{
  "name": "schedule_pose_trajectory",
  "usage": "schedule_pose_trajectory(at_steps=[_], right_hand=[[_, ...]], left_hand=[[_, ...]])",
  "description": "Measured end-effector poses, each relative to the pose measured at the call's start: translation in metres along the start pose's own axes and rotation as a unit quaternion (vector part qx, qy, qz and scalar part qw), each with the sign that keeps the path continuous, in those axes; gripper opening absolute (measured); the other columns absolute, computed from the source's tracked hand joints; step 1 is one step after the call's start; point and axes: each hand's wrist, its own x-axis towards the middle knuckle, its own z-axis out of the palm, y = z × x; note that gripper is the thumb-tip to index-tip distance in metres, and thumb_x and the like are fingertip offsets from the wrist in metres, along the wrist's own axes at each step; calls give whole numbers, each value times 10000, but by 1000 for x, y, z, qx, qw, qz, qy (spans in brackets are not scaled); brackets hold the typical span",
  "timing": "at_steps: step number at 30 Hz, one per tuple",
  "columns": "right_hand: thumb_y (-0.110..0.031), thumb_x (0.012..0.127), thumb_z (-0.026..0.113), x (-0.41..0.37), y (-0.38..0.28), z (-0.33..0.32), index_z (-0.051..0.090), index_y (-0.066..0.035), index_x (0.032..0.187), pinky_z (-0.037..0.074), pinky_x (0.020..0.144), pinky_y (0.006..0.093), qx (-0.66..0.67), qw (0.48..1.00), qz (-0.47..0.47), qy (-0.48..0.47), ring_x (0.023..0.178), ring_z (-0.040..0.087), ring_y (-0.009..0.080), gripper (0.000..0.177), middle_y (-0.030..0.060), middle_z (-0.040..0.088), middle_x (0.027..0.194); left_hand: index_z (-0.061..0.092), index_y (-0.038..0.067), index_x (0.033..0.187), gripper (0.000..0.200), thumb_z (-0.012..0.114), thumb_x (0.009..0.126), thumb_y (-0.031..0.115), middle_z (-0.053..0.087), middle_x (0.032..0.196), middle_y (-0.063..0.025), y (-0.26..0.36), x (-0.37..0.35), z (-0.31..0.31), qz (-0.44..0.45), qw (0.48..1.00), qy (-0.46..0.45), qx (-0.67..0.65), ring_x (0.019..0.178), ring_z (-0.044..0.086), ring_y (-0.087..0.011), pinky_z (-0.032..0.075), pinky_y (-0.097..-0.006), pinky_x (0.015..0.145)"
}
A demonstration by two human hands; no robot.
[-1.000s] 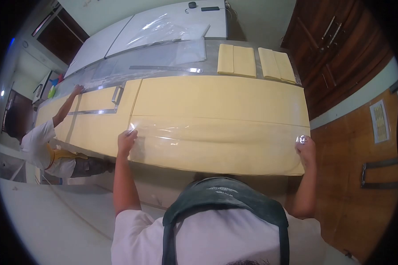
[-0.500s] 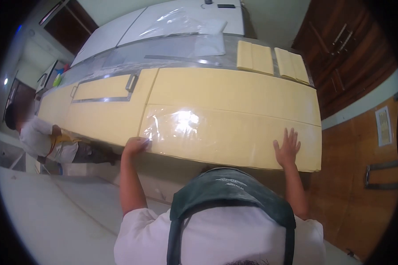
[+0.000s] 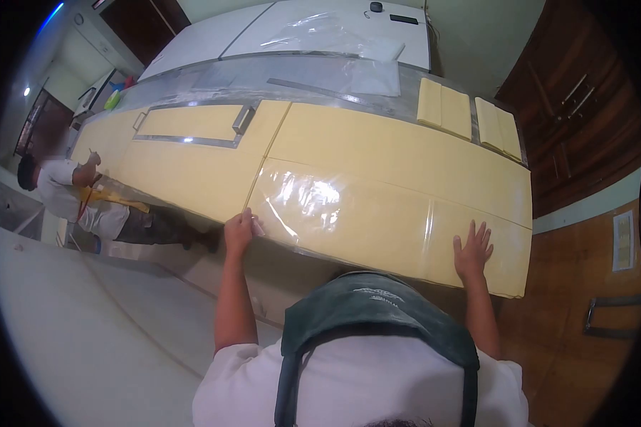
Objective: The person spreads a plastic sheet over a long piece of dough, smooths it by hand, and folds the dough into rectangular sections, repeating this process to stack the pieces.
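Observation:
A wide, pale yellow dough sheet (image 3: 392, 160) covers the near part of the long table, with straight seams across it. Over its front half lies a clear plastic sheet (image 3: 313, 196), shiny and slightly wrinkled at the left. My left hand (image 3: 239, 231) is at the table's front edge, its fingers closed on the corner of the plastic. Palm down with fingers spread, my right hand (image 3: 473, 255) rests flat near the right end of the covered dough.
Two folded yellow slabs (image 3: 444, 109) (image 3: 498, 128) lie at the back right. A metal frame with handles (image 3: 185, 141) sits on the dough at left. Behind are a metal ruler (image 3: 320, 90) and crumpled plastic (image 3: 377, 75). Another person (image 3: 85, 188) stands at the far left.
The view has swung left, so the table sits further right and more tilted. Both hands keep their places on the plastic. The other person's arm has risen, holding something thin.

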Motion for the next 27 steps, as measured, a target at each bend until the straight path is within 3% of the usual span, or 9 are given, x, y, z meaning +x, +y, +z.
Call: schedule_pose_trajectory(at_steps=[2, 5, 8, 11, 17, 19, 20, 22, 27], right_hand=[[-484, 987, 496, -1, -10, -5, 249, -133, 1585, 113, 1184, 636, -13, 1000, 2, -20, 1526, 124, 387, 736, 184, 143, 1657], [-489, 989, 492, -1, -20, -7, 252, -133, 1585, 117, 1184, 637, -17, 1000, -4, -24, 1524, 134, 387, 734, 184, 149, 1655], [-494, 991, 488, 1, -25, -6, 247, -137, 1586, 117, 1183, 639, -20, 999, -8, -28, 1524, 134, 385, 735, 186, 148, 1655], [-497, 993, 484, 1, -28, -6, 236, -151, 1591, 111, 1181, 644, -17, 999, -5, -30, 1528, 122, 380, 734, 174, 142, 1660], [-494, 998, 477, 3, -15, 3, 225, -176, 1597, 96, 1179, 652, -7, 1000, 4, -5, 1536, 92, 372, 723, 147, 127, 1669], [-492, 998, 477, 4, -13, 6, 226, -177, 1597, 93, 1178, 654, -7, 1000, 8, -1, 1536, 93, 372, 721, 148, 127, 1669], [-490, 998, 478, 5, -13, 8, 226, -179, 1597, 90, 1177, 655, -7, 1000, 10, 2, 1536, 94, 372, 720, 150, 128, 1669], [-488, 998, 480, 5, -13, 6, 226, -176, 1596, 89, 1177, 656, -5, 1000, 13, 1, 1536, 94, 372, 721, 150, 129, 1669], [-486, 995, 485, 5, -13, 9, 226, -172, 1596, 90, 1176, 657, 2, 1000, 11, 10, 1536, 93, 370, 726, 150, 133, 1668]], left_hand=[[730, -48, 858, 365, 681, 947, 302, 701, 725, -80, -8, 5, 0, 33, 996, -19, -80, 642, 649, -106, 513, -269, 568], [724, -48, 855, 358, 698, 935, 299, 697, 724, -74, 8, -3, 0, 39, 997, -64, -25, 648, 648, -101, 515, -267, 570], [717, -42, 840, 339, 707, 928, 286, 691, 719, -66, 21, -7, 1, -4, 996, 1, 85, 649, 640, -94, 516, -261, 577], [710, -32, 826, 322, 723, 915, 277, 686, 708, -64, 2, 5, 1, 73, 996, -23, -35, 632, 633, -96, 514, -260, 580], [703, -26, 812, 323, 745, 898, 282, 678, 679, -60, 12, 11, -2, 39, 981, 44, 185, 595, 618, -105, 494, -258, 558], [690, -18, 736, 355, 743, 896, 294, 655, 619, -53, 5, 13, 7, 41, 994, 1, -104, 565, 593, -103, 469, -249, 539], [690, -18, 736, 355, 743, 896, 294, 655, 619, -53, 4, 17, 3, 41, 994, -1, -103, 565, 593, -103, 469, -249, 539], [709, -27, 777, 345, 739, 896, 295, 667, 642, -72, 3, 25, -14, -17, 997, -28, 65, 584, 599, -97, 468, -247, 551], [685, -42, 988, 273, 712, 938, 225, 666, 763, -61, -11, 31, -15, -13, 998, -29, 45, 610, 587, -99, 484, -248, 572]])
